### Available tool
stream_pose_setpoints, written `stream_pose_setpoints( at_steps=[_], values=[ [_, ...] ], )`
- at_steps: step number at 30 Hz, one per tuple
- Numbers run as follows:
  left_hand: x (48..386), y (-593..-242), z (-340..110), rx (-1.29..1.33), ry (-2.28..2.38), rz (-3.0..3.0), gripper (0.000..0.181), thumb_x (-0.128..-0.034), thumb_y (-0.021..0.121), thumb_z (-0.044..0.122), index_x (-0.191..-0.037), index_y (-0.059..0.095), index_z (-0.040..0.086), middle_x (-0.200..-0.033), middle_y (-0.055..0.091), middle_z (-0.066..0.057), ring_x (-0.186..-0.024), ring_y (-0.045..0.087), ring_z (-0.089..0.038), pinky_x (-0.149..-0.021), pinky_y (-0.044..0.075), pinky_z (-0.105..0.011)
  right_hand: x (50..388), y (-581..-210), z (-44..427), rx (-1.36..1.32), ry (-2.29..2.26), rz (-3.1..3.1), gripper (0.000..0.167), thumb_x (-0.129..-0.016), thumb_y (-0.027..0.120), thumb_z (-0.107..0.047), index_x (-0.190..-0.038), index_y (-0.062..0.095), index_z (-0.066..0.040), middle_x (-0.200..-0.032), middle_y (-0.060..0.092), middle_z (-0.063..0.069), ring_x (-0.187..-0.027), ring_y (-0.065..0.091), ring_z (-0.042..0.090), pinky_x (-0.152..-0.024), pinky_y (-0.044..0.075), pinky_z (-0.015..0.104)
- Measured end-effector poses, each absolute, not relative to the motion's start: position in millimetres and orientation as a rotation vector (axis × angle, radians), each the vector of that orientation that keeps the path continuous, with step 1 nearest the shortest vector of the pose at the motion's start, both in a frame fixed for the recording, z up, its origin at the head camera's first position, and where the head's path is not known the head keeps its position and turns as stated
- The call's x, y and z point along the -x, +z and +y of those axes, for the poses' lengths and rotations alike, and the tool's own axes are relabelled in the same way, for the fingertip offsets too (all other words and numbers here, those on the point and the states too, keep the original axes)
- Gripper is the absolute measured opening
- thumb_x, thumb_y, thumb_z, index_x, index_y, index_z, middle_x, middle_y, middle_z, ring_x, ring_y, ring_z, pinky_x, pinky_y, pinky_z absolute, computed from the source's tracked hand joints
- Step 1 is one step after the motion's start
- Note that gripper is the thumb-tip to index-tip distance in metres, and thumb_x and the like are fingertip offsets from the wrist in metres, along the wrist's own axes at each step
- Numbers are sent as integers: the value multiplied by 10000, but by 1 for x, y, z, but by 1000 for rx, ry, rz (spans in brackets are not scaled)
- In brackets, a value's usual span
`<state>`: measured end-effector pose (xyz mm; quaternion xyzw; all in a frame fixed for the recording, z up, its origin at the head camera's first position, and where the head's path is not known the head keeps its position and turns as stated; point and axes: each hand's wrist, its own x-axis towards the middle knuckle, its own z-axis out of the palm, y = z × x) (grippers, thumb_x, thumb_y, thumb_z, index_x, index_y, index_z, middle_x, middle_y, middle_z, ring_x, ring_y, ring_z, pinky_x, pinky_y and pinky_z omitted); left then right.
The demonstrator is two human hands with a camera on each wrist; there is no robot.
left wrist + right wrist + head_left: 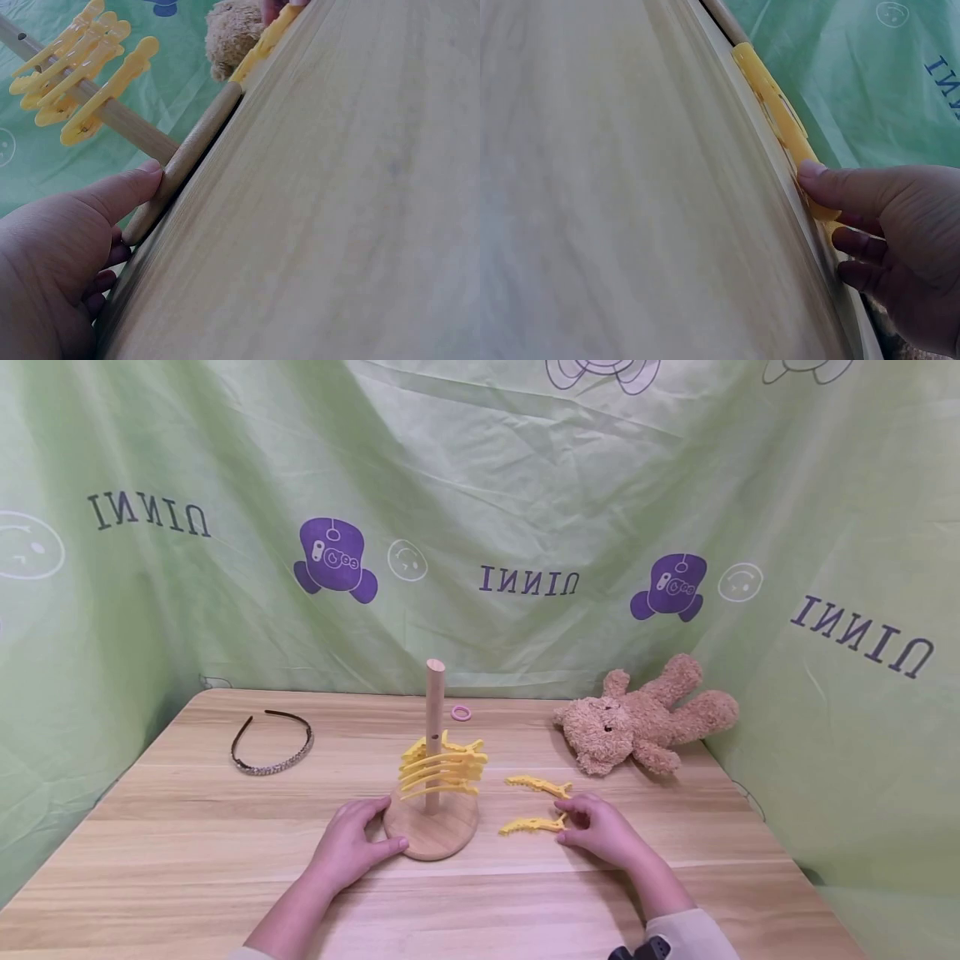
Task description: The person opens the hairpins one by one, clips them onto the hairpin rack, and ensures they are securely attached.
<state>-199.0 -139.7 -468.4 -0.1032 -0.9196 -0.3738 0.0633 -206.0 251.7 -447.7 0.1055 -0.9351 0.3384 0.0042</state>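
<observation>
Left hand [350, 847] gripped the wooden stand [432, 803] by its base [431, 842], and there, the right hand [602, 833] pinched the nearer yellow clip [531, 825] on the table [450, 910], right of the stand

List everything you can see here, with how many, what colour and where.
Wooden stand: one, light brown, upright mid-table
Stacked clips: several, count unclear, yellow, on the stand
Loose clips: two visible, yellow, right of stand
Headband: one, dark, sparkly, left of stand
Ring: one, pink, behind stand
Teddy bear: one, brown, lying right rear
Table: one, pale wood, beneath these
Cloth backdrop: count unclear, green with purple prints, behind
Device: one, black, right wrist
Sleeves: two, pale, bottom edge
Left hand: one, bare, gripping the stand's base
Right hand: one, bare, pinching the nearer loose clip
</observation>
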Motion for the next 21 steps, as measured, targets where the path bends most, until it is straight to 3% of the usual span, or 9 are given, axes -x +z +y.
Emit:
stream_pose_setpoints(
  at_steps=[4, 7, 21],
  values=[
    [199, -468, -140, 309, -1130, -2782, 763, -741, 822, 433, -1319, 580, -2, -1330, 607, -183, -1277, 500, -379, -1103, 380, -559, 204, -447, 259, -402, 1018, -2959, 559, -727, 839, -271, -1204, 674, -30, -1065, 645, 50, -965, 573, 175, -905, 505, 339],
    [199, -468, -140, 302, -1138, -2785, 770, -740, 822, 439, -1324, 577, 0, -1336, 604, -181, -1281, 496, -378, -1108, 376, -559, 203, -447, 263, -429, 1008, -2966, 558, -728, 840, -273, -1199, 674, -23, -1048, 644, 39, -940, 564, 147, -860, 497, 270],
    [197, -468, -139, 291, -1146, -2789, 768, -737, 824, 435, -1325, 579, 6, -1339, 603, -175, -1283, 495, -375, -1109, 376, -556, 198, -441, 271, -219, 1356, -2910, 483, -790, 799, -213, -1188, 640, 11, -1043, 704, 111, -940, 651, 183, -833, 559, 255]
  ],
)
